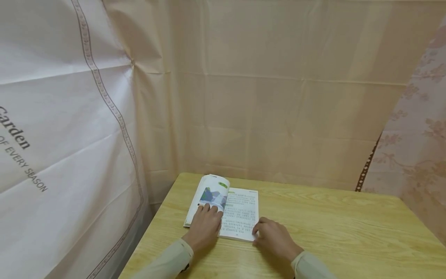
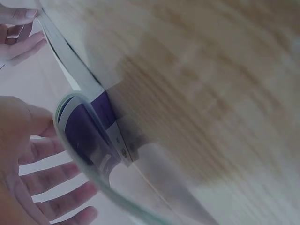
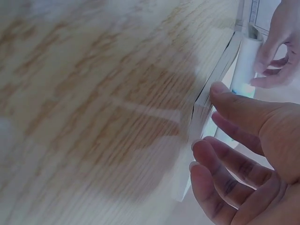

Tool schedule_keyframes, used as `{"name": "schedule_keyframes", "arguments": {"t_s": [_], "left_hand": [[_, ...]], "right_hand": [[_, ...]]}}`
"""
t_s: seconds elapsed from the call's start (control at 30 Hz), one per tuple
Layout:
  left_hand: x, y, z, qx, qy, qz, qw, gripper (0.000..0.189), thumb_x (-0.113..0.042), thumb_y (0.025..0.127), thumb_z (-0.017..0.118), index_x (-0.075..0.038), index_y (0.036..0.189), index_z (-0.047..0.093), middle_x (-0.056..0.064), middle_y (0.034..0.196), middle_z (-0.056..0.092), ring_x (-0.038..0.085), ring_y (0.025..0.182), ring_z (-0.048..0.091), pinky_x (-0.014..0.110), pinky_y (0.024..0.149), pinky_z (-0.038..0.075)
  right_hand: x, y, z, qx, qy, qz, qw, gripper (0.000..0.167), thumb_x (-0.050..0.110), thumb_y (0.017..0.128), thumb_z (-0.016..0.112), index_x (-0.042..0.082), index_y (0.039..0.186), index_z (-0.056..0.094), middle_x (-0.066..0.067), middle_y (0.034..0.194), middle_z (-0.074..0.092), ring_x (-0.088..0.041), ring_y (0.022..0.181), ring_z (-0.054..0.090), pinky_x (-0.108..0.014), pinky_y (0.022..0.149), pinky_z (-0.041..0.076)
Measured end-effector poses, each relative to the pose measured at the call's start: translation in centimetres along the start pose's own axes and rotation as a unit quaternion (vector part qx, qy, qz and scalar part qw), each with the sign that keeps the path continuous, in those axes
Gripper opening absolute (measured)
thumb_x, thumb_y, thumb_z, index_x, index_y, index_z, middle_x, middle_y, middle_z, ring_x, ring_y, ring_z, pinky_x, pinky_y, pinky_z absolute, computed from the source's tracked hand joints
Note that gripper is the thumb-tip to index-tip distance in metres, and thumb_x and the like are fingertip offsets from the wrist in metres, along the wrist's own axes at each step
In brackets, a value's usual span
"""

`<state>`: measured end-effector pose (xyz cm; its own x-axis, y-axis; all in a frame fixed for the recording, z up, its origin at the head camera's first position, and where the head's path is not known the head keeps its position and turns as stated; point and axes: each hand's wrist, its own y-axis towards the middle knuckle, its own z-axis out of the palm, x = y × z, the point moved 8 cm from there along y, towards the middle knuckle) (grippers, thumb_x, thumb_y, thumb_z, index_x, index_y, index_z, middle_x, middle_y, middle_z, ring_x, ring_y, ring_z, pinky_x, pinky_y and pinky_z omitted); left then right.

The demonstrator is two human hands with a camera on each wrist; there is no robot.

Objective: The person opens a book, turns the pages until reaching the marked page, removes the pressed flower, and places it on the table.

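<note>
An open book point(image 1: 240, 213) with printed text on its right page lies on the table; its left page point(image 1: 213, 195) bulges up and bears a mountain picture. My left hand point(image 1: 206, 224) rests on the lower part of that page, fingers extended. The left wrist view shows this hand point(image 2: 42, 173) beside the curved, rolled-over pages point(image 2: 89, 136). At the book's lower right corner, my right hand point(image 1: 273, 237) has its fingers bent around the edge. In the right wrist view, the right hand's thumb point(image 3: 225, 96) touches the corner of the page stack point(image 3: 204, 105), its other fingers curled.
The wooden table point(image 1: 331, 228) extends to the right of the book. A beige cloth point(image 1: 261, 97) hangs behind the table, a white printed cloth point(image 1: 62, 116) on the left and a floral one point(image 1: 414, 135) on the right.
</note>
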<state>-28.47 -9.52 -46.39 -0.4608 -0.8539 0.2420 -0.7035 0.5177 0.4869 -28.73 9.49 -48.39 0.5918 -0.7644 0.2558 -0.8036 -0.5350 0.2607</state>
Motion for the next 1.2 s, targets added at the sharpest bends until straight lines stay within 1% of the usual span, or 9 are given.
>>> {"name": "schedule_keyframes", "arguments": {"t_s": [0.1,0.27,0.47,0.63,0.73,0.83,0.93,1.03,1.2], "left_hand": [[-0.3,0.0,0.0,-0.013,-0.016,0.015,0.9997,0.008,-0.019,0.093,0.069,-0.015,0.086,0.068,0.002,0.087,0.059,0.023,0.085,0.052,0.039,0.078,0.046],[-0.9,0.0,0.1,-0.013,-0.027,0.046,0.9985,0.005,-0.01,0.09,0.072,-0.014,0.089,0.071,-0.001,0.095,0.064,0.021,0.096,0.056,0.037,0.086,0.049],[-0.9,0.0,0.0,0.006,-0.023,0.047,0.9986,0.007,-0.009,0.088,0.075,-0.015,0.09,0.072,-0.002,0.095,0.067,0.02,0.086,0.055,0.033,0.071,0.051],[-0.9,0.2,0.2,0.006,-0.029,0.037,0.9989,0.007,-0.01,0.087,0.075,-0.015,0.084,0.07,0.0,0.088,0.063,0.021,0.078,0.053,0.033,0.062,0.049],[-1.0,0.2,0.2,0.006,-0.037,0.03,0.9988,0.016,-0.023,0.09,0.074,-0.016,0.078,0.067,-0.001,0.084,0.06,0.023,0.078,0.052,0.035,0.063,0.048],[-1.2,0.2,0.4,0.019,-0.031,0.027,0.999,0.037,-0.049,0.092,0.072,-0.017,0.075,0.065,-0.001,0.083,0.057,0.025,0.08,0.052,0.037,0.065,0.048],[-1.5,0.2,0.5,0.034,-0.01,0.028,0.999,0.055,-0.072,0.084,0.066,-0.017,0.077,0.065,0.0,0.085,0.057,0.026,0.082,0.053,0.036,0.067,0.049],[-1.6,0.2,0.4,0.039,0.005,0.031,0.9987,0.061,-0.079,0.077,0.065,-0.018,0.077,0.064,-0.001,0.085,0.056,0.025,0.083,0.053,0.035,0.067,0.049],[-1.6,0.1,0.2,0.031,0.0,0.03,0.9991,0.055,-0.073,0.077,0.069,-0.018,0.073,0.063,-0.001,0.083,0.055,0.025,0.084,0.054,0.035,0.066,0.049]], "right_hand": [[0.0,0.0,-0.1,0.004,0.004,-0.005,1.0,0.019,0.029,0.078,0.089,0.018,0.091,0.079,0.008,0.091,0.063,-0.004,0.073,0.053,-0.031,0.064,0.051],[0.2,0.1,-0.5,0.007,0.02,-0.014,0.9997,0.016,0.029,0.079,0.088,0.019,0.088,0.079,0.008,0.087,0.062,-0.003,0.071,0.051,-0.029,0.062,0.05],[0.2,0.0,-0.7,0.011,0.033,-0.018,0.9993,0.009,0.023,0.08,0.087,0.02,0.085,0.08,0.011,0.085,0.063,-0.003,0.073,0.057,-0.028,0.064,0.052],[0.4,0.1,-1.1,0.004,0.015,-0.042,0.999,0.006,0.013,0.084,0.084,0.017,0.087,0.081,0.01,0.086,0.067,-0.009,0.079,0.066,-0.029,0.065,0.055],[0.5,0.2,-1.2,0.002,-0.004,-0.047,0.9989,0.006,0.012,0.084,0.084,0.016,0.087,0.081,0.008,0.088,0.069,-0.011,0.08,0.067,-0.032,0.067,0.056],[0.5,0.2,-1.3,-0.002,-0.02,-0.044,0.9988,0.005,0.012,0.084,0.084,0.015,0.087,0.081,0.007,0.087,0.07,-0.013,0.08,0.068,-0.033,0.067,0.057],[0.7,0.2,-1.3,-0.006,-0.025,-0.04,0.9989,0.005,0.011,0.085,0.083,0.014,0.085,0.08,0.007,0.085,0.071,-0.013,0.079,0.068,-0.033,0.066,0.056],[0.8,0.3,-1.5,-0.012,-0.021,-0.031,0.9992,0.006,0.009,0.085,0.081,0.014,0.084,0.08,0.007,0.083,0.072,-0.012,0.078,0.068,-0.032,0.066,0.056],[0.5,0.3,-1.8,-0.023,-0.007,-0.009,0.9997,0.005,0.012,0.086,0.081,0.016,0.084,0.079,0.009,0.084,0.072,-0.008,0.078,0.066,-0.03,0.065,0.054]]}}
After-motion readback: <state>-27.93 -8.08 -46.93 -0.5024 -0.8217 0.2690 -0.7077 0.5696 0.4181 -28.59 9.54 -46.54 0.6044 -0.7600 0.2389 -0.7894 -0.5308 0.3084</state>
